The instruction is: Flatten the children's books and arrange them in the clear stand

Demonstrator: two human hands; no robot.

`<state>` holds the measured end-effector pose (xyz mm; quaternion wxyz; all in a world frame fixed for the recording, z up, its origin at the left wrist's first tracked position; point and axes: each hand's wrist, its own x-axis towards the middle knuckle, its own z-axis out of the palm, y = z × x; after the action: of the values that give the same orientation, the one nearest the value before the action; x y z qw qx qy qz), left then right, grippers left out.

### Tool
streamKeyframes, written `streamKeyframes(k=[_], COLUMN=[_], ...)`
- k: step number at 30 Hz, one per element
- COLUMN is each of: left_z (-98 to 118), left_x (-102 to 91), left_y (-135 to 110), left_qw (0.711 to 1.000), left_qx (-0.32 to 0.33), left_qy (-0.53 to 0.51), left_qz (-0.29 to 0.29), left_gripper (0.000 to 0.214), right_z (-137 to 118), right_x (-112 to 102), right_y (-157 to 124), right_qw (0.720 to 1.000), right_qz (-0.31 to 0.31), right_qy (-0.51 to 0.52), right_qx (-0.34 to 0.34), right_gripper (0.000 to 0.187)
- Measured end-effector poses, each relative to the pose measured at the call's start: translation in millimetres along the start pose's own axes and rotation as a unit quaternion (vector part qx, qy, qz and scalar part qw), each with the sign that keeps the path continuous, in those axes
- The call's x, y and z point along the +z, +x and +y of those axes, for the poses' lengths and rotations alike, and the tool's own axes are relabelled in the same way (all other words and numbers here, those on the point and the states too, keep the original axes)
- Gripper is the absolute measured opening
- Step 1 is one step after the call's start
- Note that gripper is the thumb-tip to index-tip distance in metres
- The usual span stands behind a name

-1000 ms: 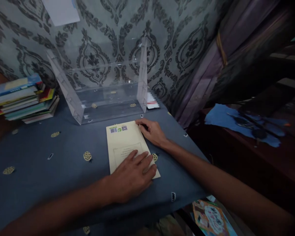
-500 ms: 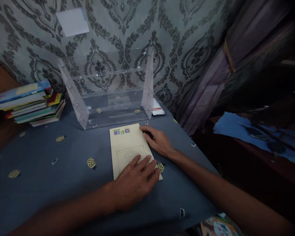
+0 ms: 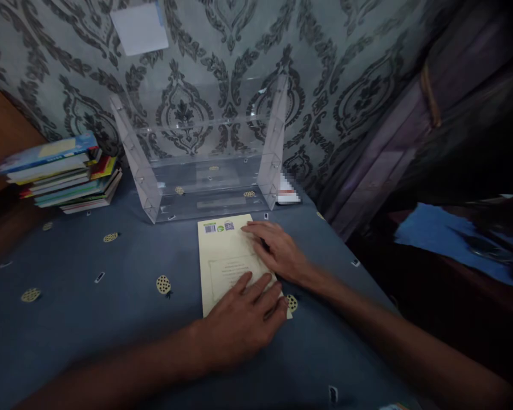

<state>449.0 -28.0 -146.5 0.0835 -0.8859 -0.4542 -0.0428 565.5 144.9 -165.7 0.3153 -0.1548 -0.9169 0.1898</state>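
A thin cream-coloured booklet (image 3: 226, 245) lies flat on the blue patterned tablecloth (image 3: 128, 319). A barcode, a green logo and a QR code are printed along its far edge, with a framed block of text lower down. Across its near part rests my left hand (image 3: 248, 313), palm down with fingers spread, hiding that corner. My right hand (image 3: 280, 247) lies over the booklet's right edge, its fingers stretched out and the fingertips on the cover near the far right corner. Neither hand grips anything.
Behind the booklet stands a clear plastic tiered rack (image 3: 216, 199) against the wall. A stack of books (image 3: 74, 176) sits at the back left. Blue cloth (image 3: 436, 233) lies on a dark surface at the right, below a tied curtain (image 3: 376, 165).
The camera view has shifted, so the scene sits a little further right. My right hand has slid inward from the booklet's edge, and its fingers now lie over the cover. My left hand stays put.
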Motion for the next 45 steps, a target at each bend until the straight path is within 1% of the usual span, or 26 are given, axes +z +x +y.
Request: streamKeyframes(k=[3, 5, 7, 10, 13, 16, 18, 20, 23, 26, 28, 32, 34, 36, 38, 41, 43, 45], left_z=[-1, -2, -1, 0, -2, -15, -32, -54, -89, -110, -113, -107, -107, -113, -123, -138, -143, -142], left_x=[-2.1, -2.6, -1.3, 2.5, 3.3, -2.8, -8.3, -11.5, -10.0, -4.8, -1.1, 6.5, 9.1, 9.1, 5.4, -6.3, -15.4, -23.5], left_y=[1, 0, 0, -2, -2, -1, -1, -3, -11, -23, -29, -35, -36, -39, -44, -54, -58, -56], left_qw=[1.000, 1.000, 1.000, 1.000, 0.999, 0.993, 0.986, 0.981, 0.983, 0.982, 0.980, 0.977, 0.977, 0.978, 0.981, 0.988, 0.990, 0.989], left_qx=[-0.003, -0.004, 0.000, 0.002, -0.011, -0.005, 0.008, -0.004, -0.056, -0.105, -0.121, -0.146, -0.151, -0.144, -0.128, -0.103, -0.086, -0.057], left_qy=[-0.009, -0.006, -0.001, -0.007, -0.046, -0.118, -0.168, -0.196, -0.173, -0.157, -0.156, -0.151, -0.148, -0.148, -0.142, -0.103, -0.059, -0.019], left_qz=[-0.002, 0.005, 0.010, 0.004, -0.003, -0.008, -0.009, -0.002, 0.029, 0.029, 0.021, 0.028, 0.028, 0.024, 0.010, -0.053, -0.096, -0.133], left_gripper=[0.039, 0.040, 0.040, 0.040, 0.040, 0.041, 0.039, 0.041, 0.044, 0.043, 0.043, 0.044, 0.044, 0.043, 0.044, 0.049, 0.058, 0.071], right_z=[-13, -15, -10, 8, 24, 25, 19, 10, -3, -17, -28, -49, -58, -62, -63, -60, -58, -56], right_x=[9, 17, 22, 22, 15, 8, 4, 1, -6, -15, -22, -34, -37, -38, -38, -36, -35, -35], right_y=[15, 21, 23, 17, 5, -5, -10, -17, -31, -52, -68, -97, -107, -112, -114, -112, -109, -106], right_qw=[0.996, 0.992, 0.991, 0.995, 0.997, 0.997, 0.996, 0.995, 0.994, 0.994, 0.996, 0.998, 0.999, 0.999, 0.998, 0.999, 0.998, 0.997], right_qz=[-0.069, -0.104, -0.119, -0.100, -0.069, -0.064, -0.070, -0.078, -0.089, -0.091, -0.084, -0.057, -0.052, -0.049, -0.047, -0.045, -0.055, -0.077], right_qy=[0.025, 0.038, 0.033, 0.011, 0.009, 0.007, -0.004, -0.013, -0.019, -0.021, -0.016, -0.001, 0.002, 0.001, -0.002, -0.003, -0.008, -0.014], right_qx=[-0.055, -0.066, -0.056, -0.004, 0.042, 0.051, 0.055, 0.063, 0.067, 0.053, 0.034, 0.000, -0.011, -0.022, -0.028, -0.028, -0.027, -0.025], right_gripper=[0.039, 0.040, 0.040, 0.042, 0.042, 0.040, 0.039, 0.039, 0.039, 0.037, 0.035, 0.026, 0.023, 0.024, 0.025, 0.026, 0.028, 0.033])
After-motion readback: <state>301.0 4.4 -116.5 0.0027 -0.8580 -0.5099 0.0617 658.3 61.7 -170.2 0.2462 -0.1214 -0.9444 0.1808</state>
